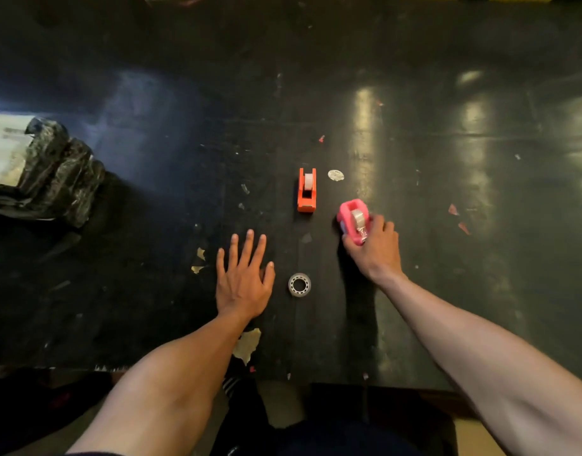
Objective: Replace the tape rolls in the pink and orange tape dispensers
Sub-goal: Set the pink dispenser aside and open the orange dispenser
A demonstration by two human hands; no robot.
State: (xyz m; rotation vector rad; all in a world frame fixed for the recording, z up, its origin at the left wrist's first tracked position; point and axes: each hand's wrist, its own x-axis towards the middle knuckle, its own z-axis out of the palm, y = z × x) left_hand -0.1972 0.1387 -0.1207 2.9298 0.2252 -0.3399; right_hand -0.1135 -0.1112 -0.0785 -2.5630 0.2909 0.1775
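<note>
An orange tape dispenser (306,191) stands on the dark table (447,192) with a pale tape roll seated in it. To its right, my right hand (376,250) grips the near end of a pink tape dispenser (351,218), which also carries a clear roll. A loose clear tape roll (299,284) lies flat on the table between my two hands. My left hand (245,279) rests palm down on the table, fingers spread, holding nothing, just left of the loose roll.
A crumpled black plastic bundle (56,172) lies at the table's left side. A round white sticker (336,175) sits right of the orange dispenser. Paper and tape scraps (246,345) dot the surface. The table's front edge runs just below my forearms.
</note>
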